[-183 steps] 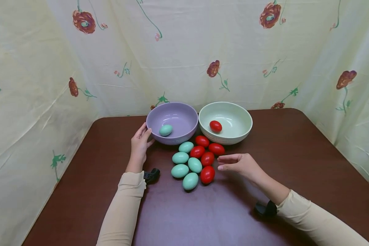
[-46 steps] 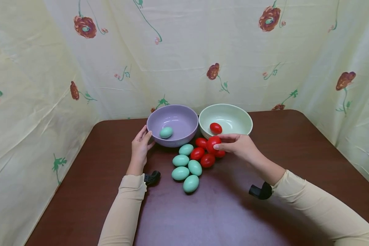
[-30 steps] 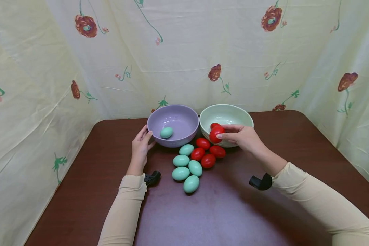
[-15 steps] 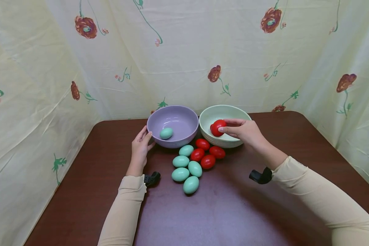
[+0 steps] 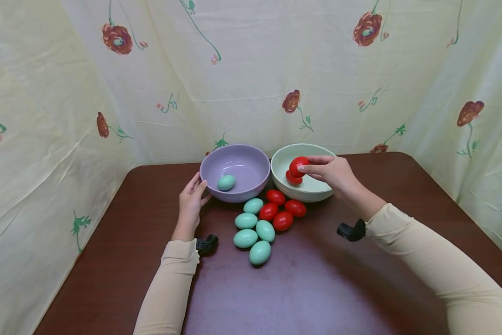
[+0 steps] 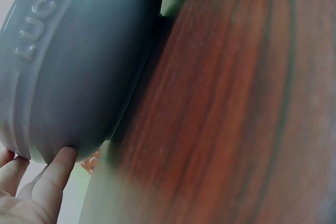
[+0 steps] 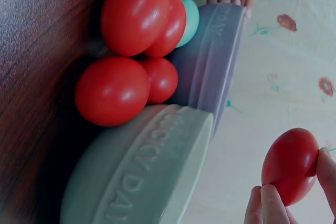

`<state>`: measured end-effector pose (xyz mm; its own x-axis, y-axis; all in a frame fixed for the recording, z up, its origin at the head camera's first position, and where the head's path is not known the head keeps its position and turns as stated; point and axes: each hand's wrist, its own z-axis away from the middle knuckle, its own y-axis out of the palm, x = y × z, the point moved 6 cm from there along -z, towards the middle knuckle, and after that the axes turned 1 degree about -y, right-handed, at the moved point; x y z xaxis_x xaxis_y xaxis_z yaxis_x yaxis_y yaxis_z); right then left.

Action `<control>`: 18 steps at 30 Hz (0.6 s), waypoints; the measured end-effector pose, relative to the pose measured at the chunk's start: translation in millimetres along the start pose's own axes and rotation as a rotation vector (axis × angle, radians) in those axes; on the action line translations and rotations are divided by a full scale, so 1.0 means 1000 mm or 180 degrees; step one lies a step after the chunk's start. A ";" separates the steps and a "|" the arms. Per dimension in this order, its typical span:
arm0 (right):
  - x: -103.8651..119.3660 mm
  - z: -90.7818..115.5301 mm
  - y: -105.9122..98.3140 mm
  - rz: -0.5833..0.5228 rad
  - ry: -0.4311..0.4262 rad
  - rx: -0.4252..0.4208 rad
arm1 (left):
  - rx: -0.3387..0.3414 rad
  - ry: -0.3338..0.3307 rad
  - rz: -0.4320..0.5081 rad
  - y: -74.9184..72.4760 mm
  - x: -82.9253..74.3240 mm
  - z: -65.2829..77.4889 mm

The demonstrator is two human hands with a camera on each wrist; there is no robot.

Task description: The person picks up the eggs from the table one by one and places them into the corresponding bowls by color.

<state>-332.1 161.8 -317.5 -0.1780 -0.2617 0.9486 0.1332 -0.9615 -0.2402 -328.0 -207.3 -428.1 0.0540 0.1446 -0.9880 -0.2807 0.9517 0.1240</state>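
Observation:
My right hand (image 5: 334, 174) pinches a red egg (image 7: 291, 166) between thumb and fingertips. It holds the egg over the pale green bowl (image 5: 317, 188), above another red egg (image 5: 293, 178) lying inside. My left hand (image 5: 189, 204) rests its fingers against the outer left side of the purple bowl (image 5: 251, 160); in the left wrist view, fingertips (image 6: 65, 155) touch the bowl's wall. One mint-green egg (image 5: 226, 182) sits in the purple bowl. In front of the bowls lie several red eggs (image 5: 283, 221) on the right and several mint-green eggs (image 5: 245, 238) on the left.
Both bowls stand side by side near the back edge of the dark brown table (image 5: 309, 288). A flower-printed curtain (image 5: 242, 83) hangs behind and along the sides. Each wrist carries a black camera mount (image 5: 351, 230).
My right hand has picked up the nearest red egg from the cluster, raised it and carried it back over the pale green bowl. My left hand stays at the purple bowl.

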 end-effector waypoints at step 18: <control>-0.003 -0.025 -0.008 -0.0180 0.0289 -0.0163 | -0.0005 -0.0082 0.0037 0.000 0.001 0.000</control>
<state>-357.2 168.1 -323.8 -0.2717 -0.2111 0.9390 0.0709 -0.9774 -0.1993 -327.5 -207.0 -429.4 0.0754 0.1626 -0.9838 -0.2829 0.9496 0.1353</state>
